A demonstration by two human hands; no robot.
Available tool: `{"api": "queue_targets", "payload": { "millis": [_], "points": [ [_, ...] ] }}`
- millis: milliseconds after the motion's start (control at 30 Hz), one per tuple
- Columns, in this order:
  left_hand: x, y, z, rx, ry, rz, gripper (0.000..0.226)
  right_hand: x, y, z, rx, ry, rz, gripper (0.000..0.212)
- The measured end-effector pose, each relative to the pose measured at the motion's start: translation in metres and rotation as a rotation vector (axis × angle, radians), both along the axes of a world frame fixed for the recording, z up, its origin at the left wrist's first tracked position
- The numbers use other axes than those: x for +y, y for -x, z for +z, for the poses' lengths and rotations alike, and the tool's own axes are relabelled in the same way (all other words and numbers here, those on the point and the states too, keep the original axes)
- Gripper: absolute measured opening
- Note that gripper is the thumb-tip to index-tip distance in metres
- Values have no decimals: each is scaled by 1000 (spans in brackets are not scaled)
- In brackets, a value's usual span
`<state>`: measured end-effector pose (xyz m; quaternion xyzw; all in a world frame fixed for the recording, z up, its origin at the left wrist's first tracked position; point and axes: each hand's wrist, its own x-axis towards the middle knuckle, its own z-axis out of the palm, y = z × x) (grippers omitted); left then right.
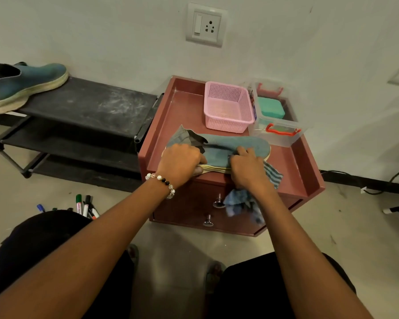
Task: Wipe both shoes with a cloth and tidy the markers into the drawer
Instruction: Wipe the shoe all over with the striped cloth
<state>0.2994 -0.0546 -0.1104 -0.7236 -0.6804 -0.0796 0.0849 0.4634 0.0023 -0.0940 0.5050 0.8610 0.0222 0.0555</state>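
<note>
At far left, a blue-green fabric slip-on shoe with a pale thick sole [21, 85] rests on the top shelf of a black fabric-and-tube shoe rack [88, 104], its toe pointing right. Below, on the grey floor, a loose cluster of whiteboard markers [85, 207] with green, black, blue and red caps lies just left of the person's left forearm.

The left hand [181, 164], with a bead bracelet [161, 180] at the wrist, curls its fingers round the heel end of a second blue-green fabric shoe [219, 149] that lies on top of a reddish-brown wooden cabinet [189, 107], toe to the right. The cabinet has a raised rim and two drawers with metal knobs [218, 202] on its front, both closed.

The right hand [248, 168] presses a blue striped cloth [240, 201] against the shoe's near side, fingers curled over the fabric; the cloth hangs down in front of the upper drawer.

Behind the shoe stands a pink perforated plastic basket [228, 107], and to its right a clear plastic box with red handles [279, 116] holding something teal. A white wall socket [205, 25] sits above.
</note>
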Motion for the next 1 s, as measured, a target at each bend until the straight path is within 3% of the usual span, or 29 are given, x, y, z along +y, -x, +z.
{"api": "queue_targets", "payload": {
  "millis": [167,300,500,733,900,1000],
  "points": [
    [4,-1,-3,11,37,50,32,-7,18,1,242,206,226,56],
    [1,0,1,-10,26,33,29,-5,10,1,125,94,194,52],
    [-2,-1,3,-16,1,18,27,9,-34,3,-61,-75,-138,34],
    [-3,-6,-1,9,-30,22,23,2,-9,-8,-12,-29,-62,30],
    [-5,-9,3,15,10,24,23,5,0,-8,360,256,160,52],
    [-5,-9,9,14,51,20,23,2,-9,7,726,486,-11,56]
  ]
}}
